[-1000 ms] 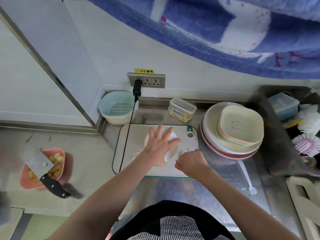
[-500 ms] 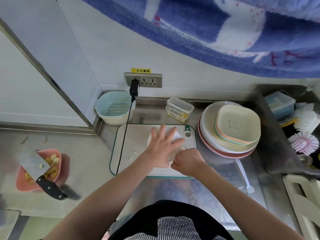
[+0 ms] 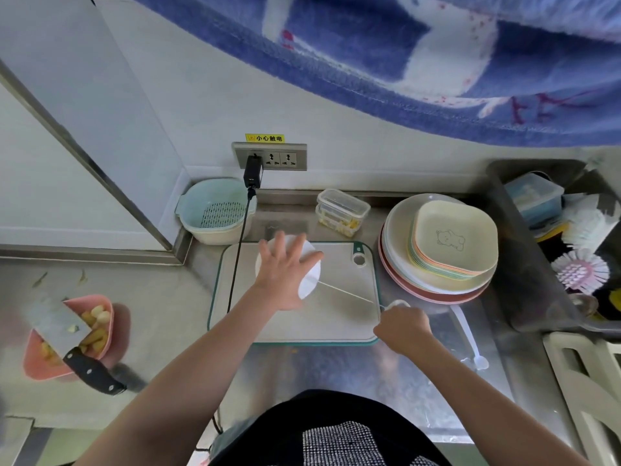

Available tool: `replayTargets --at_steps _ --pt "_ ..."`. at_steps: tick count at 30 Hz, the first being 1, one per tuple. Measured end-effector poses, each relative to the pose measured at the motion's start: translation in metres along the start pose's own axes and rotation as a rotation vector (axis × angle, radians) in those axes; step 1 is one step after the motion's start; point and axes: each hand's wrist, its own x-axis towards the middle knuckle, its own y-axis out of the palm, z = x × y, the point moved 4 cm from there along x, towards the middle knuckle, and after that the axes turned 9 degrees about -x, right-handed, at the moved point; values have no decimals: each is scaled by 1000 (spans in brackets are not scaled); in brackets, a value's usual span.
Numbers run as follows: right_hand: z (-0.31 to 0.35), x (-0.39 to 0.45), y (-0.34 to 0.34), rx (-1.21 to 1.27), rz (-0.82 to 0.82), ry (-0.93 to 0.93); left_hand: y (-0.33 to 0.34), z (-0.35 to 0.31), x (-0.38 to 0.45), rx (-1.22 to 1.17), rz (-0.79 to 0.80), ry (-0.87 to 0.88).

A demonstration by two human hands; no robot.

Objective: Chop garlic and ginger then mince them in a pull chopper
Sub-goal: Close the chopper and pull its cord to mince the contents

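A white round pull chopper [image 3: 311, 280] stands on the pale cutting board [image 3: 336, 324] in the middle of the steel counter. My left hand [image 3: 282, 270] presses flat on its lid with fingers spread. A thin cord [image 3: 349, 295] runs taut from the chopper to the board's right edge. There my right hand [image 3: 401, 326] grips the pull handle [image 3: 396, 303]. At the far left a pink bowl [image 3: 109, 317] holds garlic and ginger pieces, and a cleaver [image 3: 67, 334] lies across it. The chopper's contents are hidden.
A teal colander [image 3: 215, 210] and a clear lidded box [image 3: 341, 211] stand behind the board. A stack of plates [image 3: 440, 250] sits to its right, a white spoon [image 3: 470, 341] beside it. A black cable [image 3: 240, 243] hangs across the board's left side. A tub with brushes [image 3: 578, 264] is far right.
My right hand has pulled away from the chopper to the right and toward me, drawing the cord out long. My left hand stays pressed on the lid.
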Motion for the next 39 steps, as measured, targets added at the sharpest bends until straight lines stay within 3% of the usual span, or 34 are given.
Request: replayTargets --at_steps 2,9,14,21,28,32,36,39 --pt "6 5 -12 54 -56 -13 1 1 0 -2 -7 3" --pt "54 12 -87 47 -410 -325 -8 -43 1 32 -65 175" --pt "49 16 -88 -24 -386 -308 -15 -43 2 62 -133 150" --pt "49 14 -62 -110 -246 -235 1 -45 4 41 -34 139" --pt "-7 1 12 -114 -44 -128 -2 28 4 41 -59 -67" --pt "14 5 -24 -36 -101 -149 -1 1 4 39 -47 19" --pt "53 10 -78 -70 -309 -292 5 -35 4 37 -20 160" --pt "54 11 -81 -107 -301 -293 1 -40 3 26 -62 186"
